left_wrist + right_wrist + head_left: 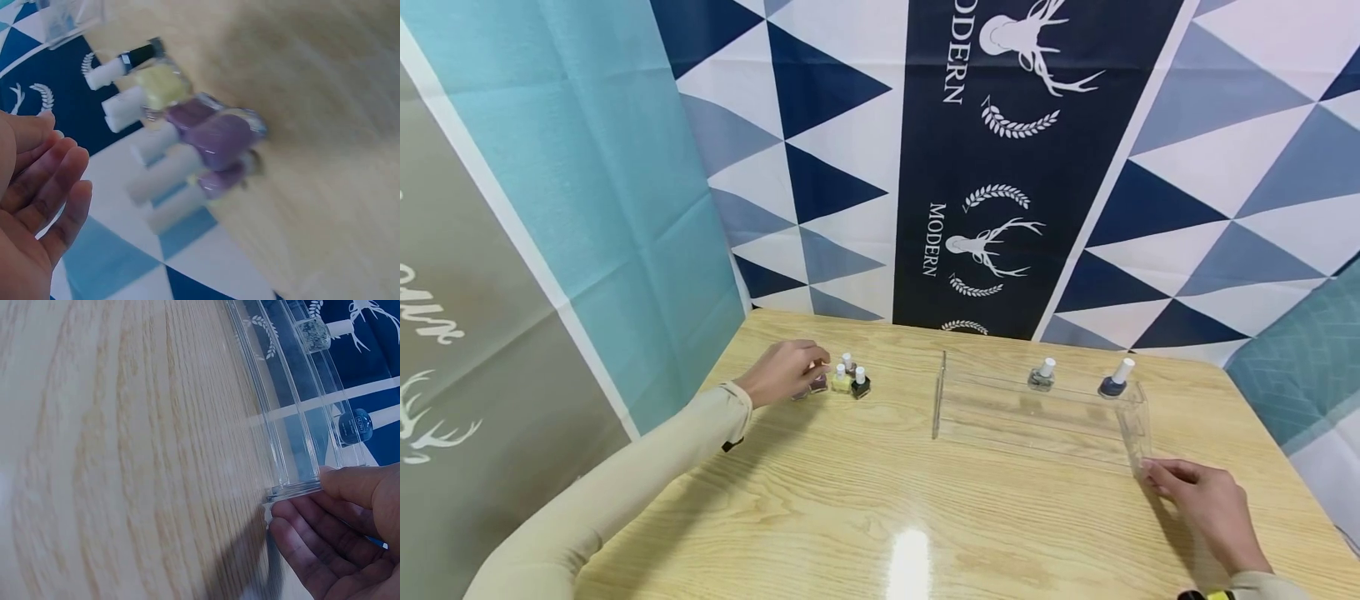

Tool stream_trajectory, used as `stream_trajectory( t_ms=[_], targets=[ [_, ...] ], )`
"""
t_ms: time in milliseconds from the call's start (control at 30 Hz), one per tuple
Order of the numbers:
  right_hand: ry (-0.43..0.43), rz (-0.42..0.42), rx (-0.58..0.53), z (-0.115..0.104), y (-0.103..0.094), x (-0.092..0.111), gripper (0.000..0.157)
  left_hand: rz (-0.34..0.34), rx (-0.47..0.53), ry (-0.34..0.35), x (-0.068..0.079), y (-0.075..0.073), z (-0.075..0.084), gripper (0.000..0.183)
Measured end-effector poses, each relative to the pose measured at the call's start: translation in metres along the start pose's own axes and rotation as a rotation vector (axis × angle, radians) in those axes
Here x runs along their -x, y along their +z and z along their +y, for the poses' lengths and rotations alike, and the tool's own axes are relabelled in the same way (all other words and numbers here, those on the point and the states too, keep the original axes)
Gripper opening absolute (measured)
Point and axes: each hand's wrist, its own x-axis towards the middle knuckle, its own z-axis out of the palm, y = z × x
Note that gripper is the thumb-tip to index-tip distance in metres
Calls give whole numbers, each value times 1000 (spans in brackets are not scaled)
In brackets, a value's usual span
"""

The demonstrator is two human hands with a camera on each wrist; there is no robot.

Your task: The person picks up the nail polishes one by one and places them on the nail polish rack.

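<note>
My left hand [785,371] hovers over a cluster of nail polish bottles at the back left, its fingers loosely bent and holding nothing. The left wrist view shows a gap between the fingertips [77,161] and the white caps. In that cluster are purple bottles [225,140], a yellow bottle [841,383] and a black bottle [861,386]. My right hand [1210,504] pinches the near right corner of a clear stepped display rack [937,400], thumb on its edge. A glittery clear bottle [1041,377] and a dark blue bottle [1114,385] stand on the rack's rear tier.
The wooden table [820,500] runs up to a patterned curtain [842,167] at the back, with more curtain along the left and right sides. A bright light reflection lies near the table's front.
</note>
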Motion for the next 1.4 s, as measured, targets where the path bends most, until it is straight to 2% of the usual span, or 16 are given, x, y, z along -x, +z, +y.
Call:
stream_trajectory(
  t_ms=[267, 600, 1000, 1400],
  targets=[
    [-4, 4, 13, 1, 0, 0, 66, 37, -15, -39, 21, -4, -17, 7],
    [-3, -3, 2, -5, -4, -1, 68, 34, -59, -101, 37, -6, -29, 7],
    [-19, -1, 12, -2, -3, 1, 65, -19, -49, -165, 42, -5, -31, 12],
    [-18, -11, 12, -1, -2, 3, 58, -18, -31, -154, 42, 2, -31, 7]
  ],
)
